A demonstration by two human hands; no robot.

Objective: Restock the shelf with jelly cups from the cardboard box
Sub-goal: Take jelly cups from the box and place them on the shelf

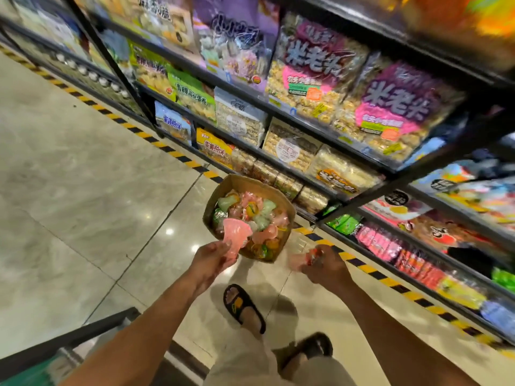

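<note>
An open cardboard box (267, 190) sits on the floor by the shelf foot, filled with several pink, green and orange jelly cups (250, 210). My left hand (211, 260) hovers at the box's near edge and pinches pink jelly cups (235, 235). To the right of the box, my right hand (323, 263) grips more pink jelly cups (299, 260), blurred. The shelf (328, 126) rises on the right, packed with snack bags.
Yellow-black hazard tape (172, 153) runs along the shelf base. Lower right shelves hold pink and green packets (381, 243). My sandalled feet (243, 307) stand on the glossy tile floor. A dark metal frame with green (72, 338) lies at the lower left.
</note>
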